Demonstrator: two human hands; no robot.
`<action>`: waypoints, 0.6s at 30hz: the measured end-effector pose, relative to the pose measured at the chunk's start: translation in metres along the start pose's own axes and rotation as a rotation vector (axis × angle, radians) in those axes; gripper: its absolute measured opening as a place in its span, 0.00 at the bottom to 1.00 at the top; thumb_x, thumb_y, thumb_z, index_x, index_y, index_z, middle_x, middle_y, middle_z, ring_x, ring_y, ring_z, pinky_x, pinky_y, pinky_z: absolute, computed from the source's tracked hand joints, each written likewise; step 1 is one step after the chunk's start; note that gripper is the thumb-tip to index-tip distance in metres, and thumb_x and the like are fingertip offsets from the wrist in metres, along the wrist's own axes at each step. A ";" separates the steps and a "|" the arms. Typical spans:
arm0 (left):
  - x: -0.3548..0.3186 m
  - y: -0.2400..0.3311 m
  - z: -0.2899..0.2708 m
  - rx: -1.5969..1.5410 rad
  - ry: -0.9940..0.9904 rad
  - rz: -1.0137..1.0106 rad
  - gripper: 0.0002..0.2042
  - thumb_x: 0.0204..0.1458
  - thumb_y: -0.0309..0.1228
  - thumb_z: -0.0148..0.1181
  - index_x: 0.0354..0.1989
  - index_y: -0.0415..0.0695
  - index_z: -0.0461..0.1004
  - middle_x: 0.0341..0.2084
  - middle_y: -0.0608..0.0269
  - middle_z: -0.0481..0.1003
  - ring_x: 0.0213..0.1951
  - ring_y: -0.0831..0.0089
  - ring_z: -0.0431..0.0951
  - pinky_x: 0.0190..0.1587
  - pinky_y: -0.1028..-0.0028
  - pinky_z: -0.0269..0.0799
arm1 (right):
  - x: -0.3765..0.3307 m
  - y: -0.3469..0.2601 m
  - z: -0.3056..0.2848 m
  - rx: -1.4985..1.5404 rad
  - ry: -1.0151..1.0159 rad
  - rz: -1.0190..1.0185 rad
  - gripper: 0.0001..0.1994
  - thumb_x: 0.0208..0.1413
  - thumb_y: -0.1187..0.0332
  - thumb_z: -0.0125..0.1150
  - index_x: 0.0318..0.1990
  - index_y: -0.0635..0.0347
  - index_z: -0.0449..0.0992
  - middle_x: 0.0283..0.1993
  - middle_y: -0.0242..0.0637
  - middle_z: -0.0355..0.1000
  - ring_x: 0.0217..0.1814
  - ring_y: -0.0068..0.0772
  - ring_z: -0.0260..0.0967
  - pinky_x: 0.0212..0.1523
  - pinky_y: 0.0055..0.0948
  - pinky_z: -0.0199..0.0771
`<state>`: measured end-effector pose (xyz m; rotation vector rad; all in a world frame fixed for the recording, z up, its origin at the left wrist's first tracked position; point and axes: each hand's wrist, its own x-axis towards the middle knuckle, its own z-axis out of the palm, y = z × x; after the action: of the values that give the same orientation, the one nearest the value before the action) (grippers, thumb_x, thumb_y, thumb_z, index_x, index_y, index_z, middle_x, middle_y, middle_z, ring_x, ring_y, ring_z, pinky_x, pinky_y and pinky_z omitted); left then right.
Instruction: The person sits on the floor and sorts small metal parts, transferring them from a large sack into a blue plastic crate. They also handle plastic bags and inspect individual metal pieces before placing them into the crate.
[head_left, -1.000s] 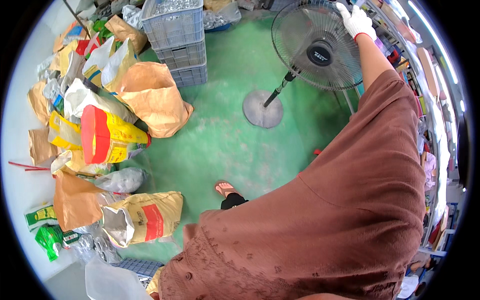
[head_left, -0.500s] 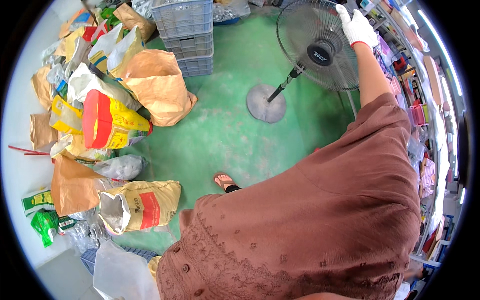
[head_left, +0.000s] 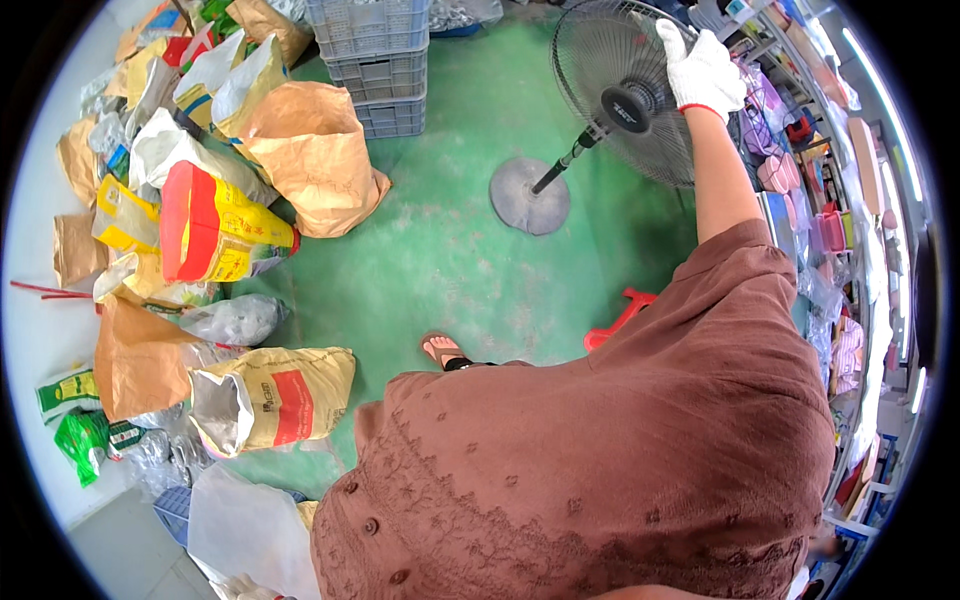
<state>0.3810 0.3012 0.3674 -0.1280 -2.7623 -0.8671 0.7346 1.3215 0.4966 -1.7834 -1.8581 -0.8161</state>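
Note:
My right hand (head_left: 703, 72), in a white knitted glove with a red cuff, reaches out at the upper right. One finger stands apart from the others, and I see nothing held. It overlaps the rim of a black standing fan (head_left: 625, 110); whether it touches the guard I cannot tell. The fan stands on a round grey base (head_left: 530, 195). At the lower edge, a bit of white glove that looks like my left hand (head_left: 245, 587) shows beside a translucent plastic bag (head_left: 235, 525). Its fingers are too cut off to read.
Paper and plastic sacks crowd the left wall, among them an open brown paper sack (head_left: 315, 165) and a tan one with a red patch (head_left: 290, 400). Grey crates (head_left: 375, 75) are stacked behind. A red plastic piece (head_left: 620, 318) lies near my brown dress. Packed shelves (head_left: 835, 230) line the right.
My right hand sits slightly lower and further left, still by the fan. More of the red plastic piece shows beside my dress. White glove has appeared at the lower edge.

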 end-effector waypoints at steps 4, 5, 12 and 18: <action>-0.002 -0.036 -0.013 0.162 -0.011 -0.015 0.29 0.58 0.30 0.38 0.69 0.38 0.53 0.69 0.46 0.52 0.70 0.54 0.51 0.70 0.55 0.39 | 0.002 0.004 0.004 -0.002 -0.015 0.022 0.43 0.48 0.23 0.42 0.51 0.55 0.72 0.49 0.48 0.75 0.51 0.54 0.74 0.48 0.52 0.71; -0.004 -0.034 -0.016 0.191 0.000 -0.056 0.29 0.57 0.30 0.38 0.70 0.37 0.52 0.69 0.44 0.52 0.70 0.52 0.50 0.70 0.53 0.39 | 0.010 0.010 0.008 0.003 -0.008 0.025 0.43 0.48 0.23 0.42 0.51 0.55 0.72 0.49 0.48 0.75 0.51 0.54 0.74 0.48 0.52 0.71; -0.024 0.184 0.014 -0.449 0.168 -0.590 0.31 0.55 0.31 0.38 0.69 0.35 0.51 0.67 0.36 0.52 0.69 0.45 0.51 0.69 0.47 0.38 | 0.034 0.036 0.021 0.017 -0.031 0.020 0.44 0.49 0.22 0.37 0.51 0.54 0.72 0.52 0.47 0.75 0.55 0.56 0.71 0.52 0.56 0.66; -0.025 0.060 -0.005 -0.021 -0.019 -0.334 0.31 0.55 0.32 0.38 0.69 0.37 0.52 0.67 0.35 0.52 0.67 0.45 0.52 0.69 0.50 0.39 | 0.038 0.040 0.034 -0.087 0.139 -0.034 0.43 0.51 0.23 0.34 0.52 0.52 0.71 0.55 0.42 0.71 0.56 0.52 0.68 0.53 0.56 0.63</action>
<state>0.4152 0.3466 0.3983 0.3333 -2.8383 -0.9752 0.7745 1.3721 0.5023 -1.7039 -1.7929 -1.0213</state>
